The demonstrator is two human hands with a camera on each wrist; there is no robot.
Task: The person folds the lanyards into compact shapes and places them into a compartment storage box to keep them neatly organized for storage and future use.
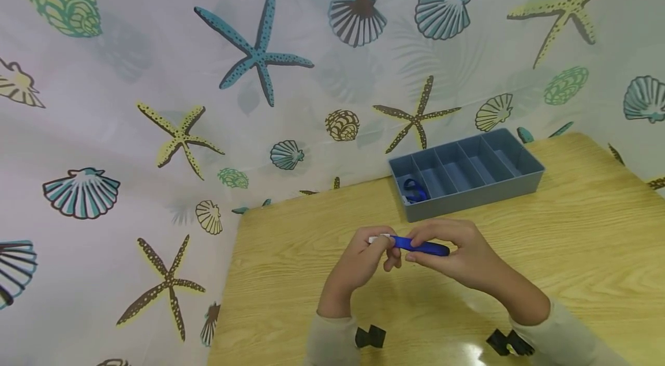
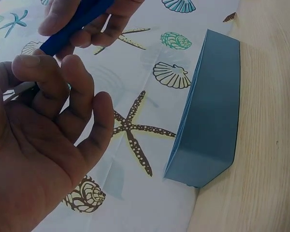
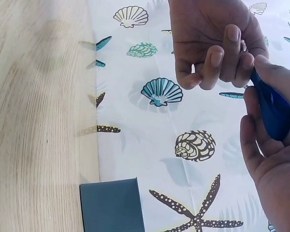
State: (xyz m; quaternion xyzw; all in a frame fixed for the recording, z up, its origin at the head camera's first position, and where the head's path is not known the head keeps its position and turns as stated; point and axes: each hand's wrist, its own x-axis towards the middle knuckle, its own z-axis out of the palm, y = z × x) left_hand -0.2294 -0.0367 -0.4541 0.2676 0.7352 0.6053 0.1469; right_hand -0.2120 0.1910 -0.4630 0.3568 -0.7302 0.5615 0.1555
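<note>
Between the two hands, above the table, is a blue strap [image 1: 425, 247] that looks folded into a narrow loop, with a pale end piece [image 1: 379, 238] at its left. My left hand [image 1: 363, 259] pinches the pale end between thumb and fingers. My right hand [image 1: 462, 250] pinches the blue part, which also shows in the right wrist view as a blue strap [image 3: 273, 108] between thumb and fingers. In the left wrist view the left hand [image 2: 48, 130] partly hides a metallic-looking piece [image 2: 21, 88].
A grey-blue divided tray [image 1: 478, 193] stands at the table's back edge, beyond the hands. Its leftmost compartment holds a looped blue strap [image 1: 413, 188] with a white bit. A patterned cloth [image 1: 312, 181] hangs behind and left of the wooden table [image 1: 291, 273].
</note>
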